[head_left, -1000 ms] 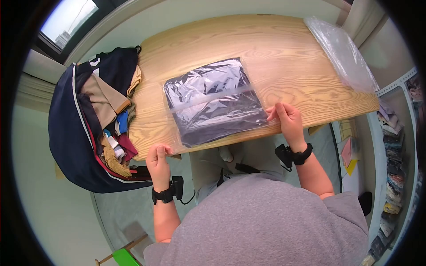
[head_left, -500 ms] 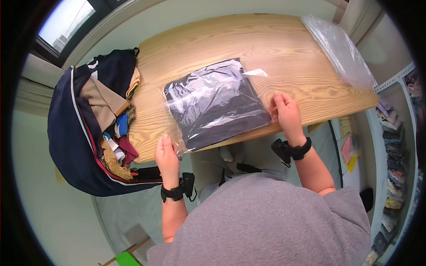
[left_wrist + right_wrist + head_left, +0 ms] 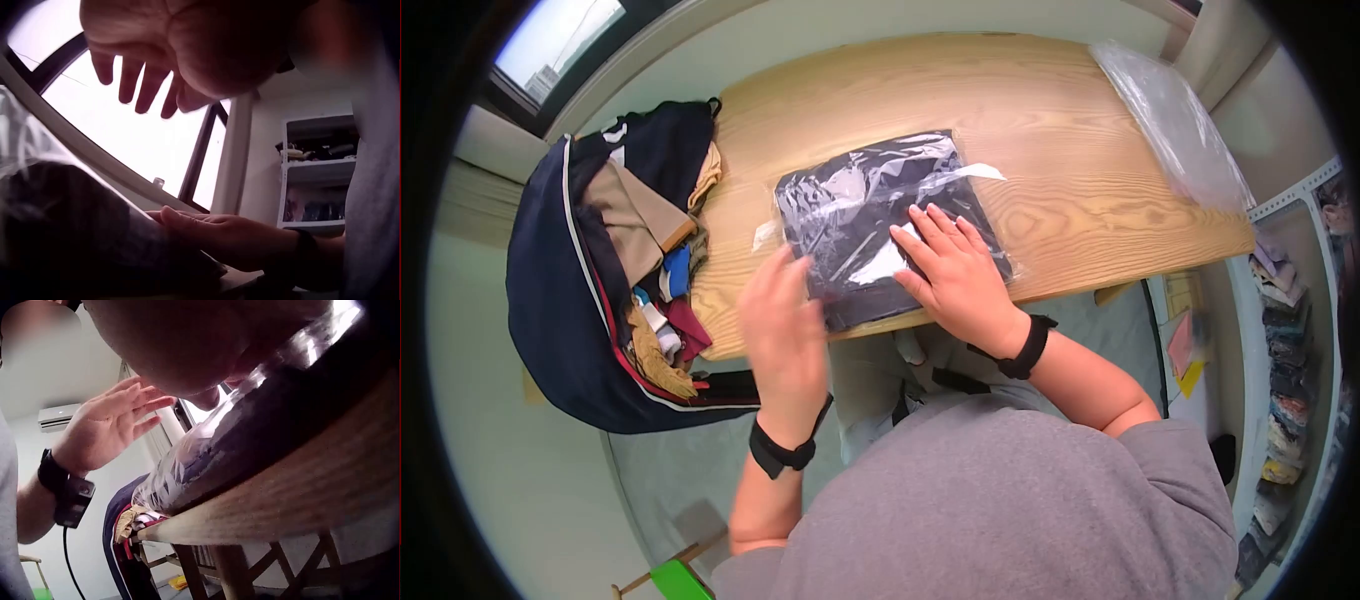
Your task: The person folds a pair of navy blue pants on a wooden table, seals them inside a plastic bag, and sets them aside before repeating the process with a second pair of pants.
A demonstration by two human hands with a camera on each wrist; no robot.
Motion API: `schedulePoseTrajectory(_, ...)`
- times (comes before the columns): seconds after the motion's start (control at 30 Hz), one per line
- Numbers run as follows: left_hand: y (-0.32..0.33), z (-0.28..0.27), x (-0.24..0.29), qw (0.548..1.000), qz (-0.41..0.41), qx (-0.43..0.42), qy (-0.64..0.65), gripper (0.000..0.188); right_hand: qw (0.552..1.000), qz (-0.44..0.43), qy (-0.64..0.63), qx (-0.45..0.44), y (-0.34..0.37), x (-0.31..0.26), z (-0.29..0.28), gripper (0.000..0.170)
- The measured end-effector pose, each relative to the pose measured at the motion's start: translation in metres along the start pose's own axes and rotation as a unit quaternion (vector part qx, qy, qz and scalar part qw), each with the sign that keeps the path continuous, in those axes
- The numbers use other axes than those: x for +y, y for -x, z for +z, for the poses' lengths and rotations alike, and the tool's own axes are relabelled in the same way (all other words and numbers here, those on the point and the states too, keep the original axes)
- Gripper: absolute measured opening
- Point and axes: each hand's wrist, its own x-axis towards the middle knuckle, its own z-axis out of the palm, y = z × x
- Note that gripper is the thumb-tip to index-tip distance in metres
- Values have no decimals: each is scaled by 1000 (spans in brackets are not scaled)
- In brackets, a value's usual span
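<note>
A folded dark garment in a clear plastic bag (image 3: 840,195) lies near the front edge of the wooden table. My right hand (image 3: 960,285) rests palm down on the bag's right front part, fingers spread. Blurred in the head view, my left hand (image 3: 785,325) is raised at the bag's front left corner; both wrist views show its fingers extended and holding nothing. A whitish strip (image 3: 985,172) sticks out past the bag's right edge, and another pale strip end (image 3: 765,236) shows on the left.
At the table's left side stands a large navy bag (image 3: 550,290), unzipped and stuffed with clothes (image 3: 625,225). A stack of clear plastic bags (image 3: 1175,130) lies at the back right. Shelving with folded items (image 3: 1285,400) stands to the right.
Both hands have let go of the bag's front corners. My right hand has moved left onto the bag's top, while the left has lifted. The whitish strip came to stick out right earlier.
</note>
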Motion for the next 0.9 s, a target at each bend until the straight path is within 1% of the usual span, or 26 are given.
schedulePoseTrajectory(0.03, -13, 1, 6, 995, 33, -92, 38, 37, 1000, -6, 9, -9, -2, 1, -1, 44)
schedulePoseTrajectory(0.1, -34, 18, 1, 969, 93, -226, -40, 47, 999, -29, 24, -21, -8, 7, -4, 44)
schedulePoseTrajectory(0.13, -41, 26, -6, 970, 82, -227, -37, 47, 998, -48, 38, -26, -11, 13, -5, 45)
schedulePoseTrajectory(0.17, -46, 32, -16, 950, 148, -255, -101, 51, 995, -50, 58, -56, -15, 19, -6, 47)
schedulePoseTrajectory(0.2, -48, 37, -25, 920, 214, -283, -164, 55, 990, -80, 95, -71, -20, 26, -9, 49)
schedulePoseTrajectory(0.23, -47, 39, -31, 920, 209, -289, -160, 55, 982, -107, 132, -83, -24, 33, -13, 50)
schedulePoseTrajectory(0.27, -47, 42, -35, 914, 202, -316, -157, 60, 977, -128, 131, -107, -29, 40, -19, 53)
schedulePoseTrajectory(0.3, -46, 45, -39, 906, 198, -342, -155, 65, 973, -130, 126, -142, -32, 47, -17, 55)
schedulePoseTrajectory(0.33, -46, 49, -42, 901, 166, -379, -130, 66, 970, -133, 123, -162, -34, 51, -15, 56)
schedulePoseTrajectory(0.37, -47, 50, -42, 900, 166, -381, -129, 66, 967, -137, 120, -181, -36, 54, -14, 57)
schedulePoseTrajectory(0.43, -50, 50, -43, 892, 122, -426, -89, 65, 966, -131, 99, -199, -38, 57, -11, 57)
schedulePoseTrajectory(0.47, -51, 50, -43, 889, 117, -436, -81, 64, 965, -127, 79, -217, -39, 59, -10, 57)
schedulePoseTrajectory(0.6, -53, 53, -47, 884, 90, -458, -35, 64, 961, -110, 46, -248, -41, 63, -4, 59)
schedulePoseTrajectory(0.63, -54, 54, -48, 882, 90, -461, -34, 64, 961, -107, 43, -250, -42, 63, -5, 59)
schedulePoseTrajectory(0.7, -53, 56, -49, 881, 83, -464, -25, 64, 953, -94, 17, -288, -45, 63, -7, 57)
schedulePoseTrajectory(0.87, -51, 58, -53, 882, 82, -464, -19, 65, 948, -89, 10, -304, -46, 65, -6, 57)
schedulePoseTrajectory(0.9, -50, 59, -54, 887, 86, -453, -14, 63, 947, -85, 7, -311, -47, 64, -7, 57)
